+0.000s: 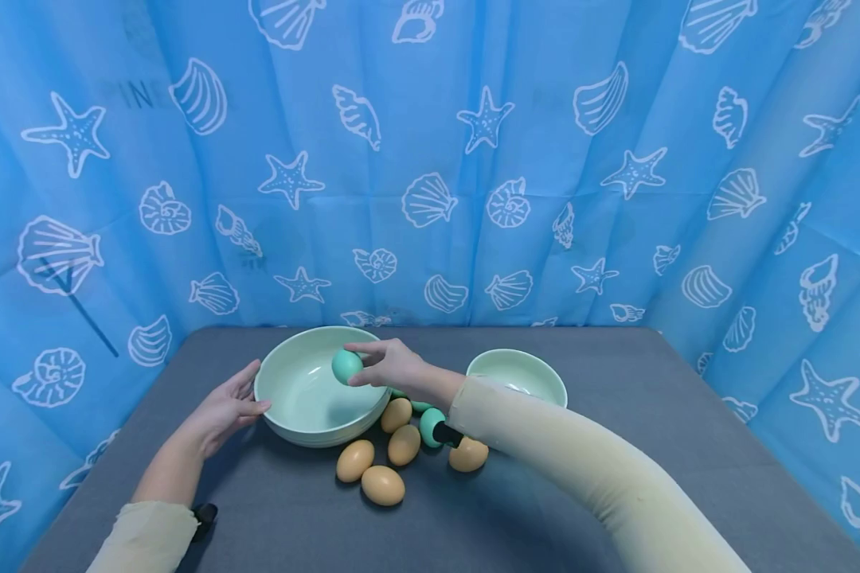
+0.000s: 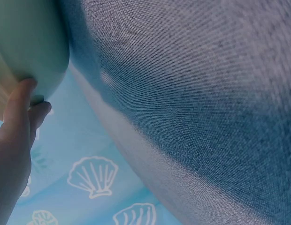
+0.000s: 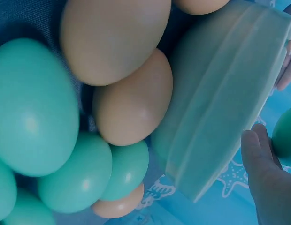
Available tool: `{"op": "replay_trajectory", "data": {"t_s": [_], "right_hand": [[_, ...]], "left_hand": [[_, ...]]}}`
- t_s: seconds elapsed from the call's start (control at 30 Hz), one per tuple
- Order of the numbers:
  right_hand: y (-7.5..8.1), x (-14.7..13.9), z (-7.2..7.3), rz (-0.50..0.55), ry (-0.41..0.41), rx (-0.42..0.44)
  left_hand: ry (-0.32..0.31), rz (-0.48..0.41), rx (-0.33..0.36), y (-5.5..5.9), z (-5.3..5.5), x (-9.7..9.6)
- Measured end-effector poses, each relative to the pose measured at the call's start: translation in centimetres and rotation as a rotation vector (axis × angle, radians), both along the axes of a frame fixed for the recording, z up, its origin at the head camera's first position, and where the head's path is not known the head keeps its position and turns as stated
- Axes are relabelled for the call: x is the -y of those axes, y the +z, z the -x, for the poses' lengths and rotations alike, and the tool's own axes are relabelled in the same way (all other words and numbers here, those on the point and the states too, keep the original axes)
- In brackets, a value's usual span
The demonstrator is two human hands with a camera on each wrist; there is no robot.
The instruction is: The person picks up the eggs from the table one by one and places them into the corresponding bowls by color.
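Observation:
A green egg point(image 1: 347, 366) is pinched between the thumb and fingers of my right hand point(image 1: 397, 370), over the inside of the large pale green bowl point(image 1: 297, 402). My left hand point(image 1: 222, 410) grips that bowl at its left side, thumb near the rim. In the left wrist view its fingertips point(image 2: 27, 86) meet the bowl's wall. Several brown eggs point(image 1: 383, 485) lie on the grey table in front of and beside the bowl. Other green eggs point(image 3: 33, 108) cluster to the bowl's right, partly hidden under my right forearm in the head view.
A smaller pale green bowl point(image 1: 519, 370) stands at the back right, partly covered by my right sleeve point(image 1: 559, 446). The grey tabletop point(image 1: 279, 517) ends at a blue curtain point(image 1: 430, 159) printed with shells and starfish.

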State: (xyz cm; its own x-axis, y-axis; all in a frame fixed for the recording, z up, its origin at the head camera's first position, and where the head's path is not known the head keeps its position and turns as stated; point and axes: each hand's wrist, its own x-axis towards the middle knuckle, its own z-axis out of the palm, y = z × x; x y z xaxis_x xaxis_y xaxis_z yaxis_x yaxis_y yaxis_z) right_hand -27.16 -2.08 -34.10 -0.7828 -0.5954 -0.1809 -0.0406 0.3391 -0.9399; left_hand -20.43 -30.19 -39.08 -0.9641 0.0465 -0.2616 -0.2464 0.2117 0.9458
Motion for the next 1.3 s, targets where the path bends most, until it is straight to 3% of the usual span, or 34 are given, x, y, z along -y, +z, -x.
{"op": "replay_trajectory", "data": {"t_s": [0.47,0.77,1.07,1.3], "right_hand": [[-1.6,2.4,1.0,0.018,0.012,0.053],[-2.4,3.8,2.0,-0.077,0.054,0.089],[-3.2,5.0,2.9,-0.190,0.181,0.152],[-3.8,5.6,3.2,-0.278,0.219,0.130]], "left_hand": [[0.011,-0.039,0.001,0.0,-0.1,0.0],[0.003,-0.024,0.004,-0.1,-0.1,0.0],[0.023,-0.020,0.010,0.1,0.0,-0.3],[0.047,-0.007,0.020,0.1,0.1,-0.3]]}}
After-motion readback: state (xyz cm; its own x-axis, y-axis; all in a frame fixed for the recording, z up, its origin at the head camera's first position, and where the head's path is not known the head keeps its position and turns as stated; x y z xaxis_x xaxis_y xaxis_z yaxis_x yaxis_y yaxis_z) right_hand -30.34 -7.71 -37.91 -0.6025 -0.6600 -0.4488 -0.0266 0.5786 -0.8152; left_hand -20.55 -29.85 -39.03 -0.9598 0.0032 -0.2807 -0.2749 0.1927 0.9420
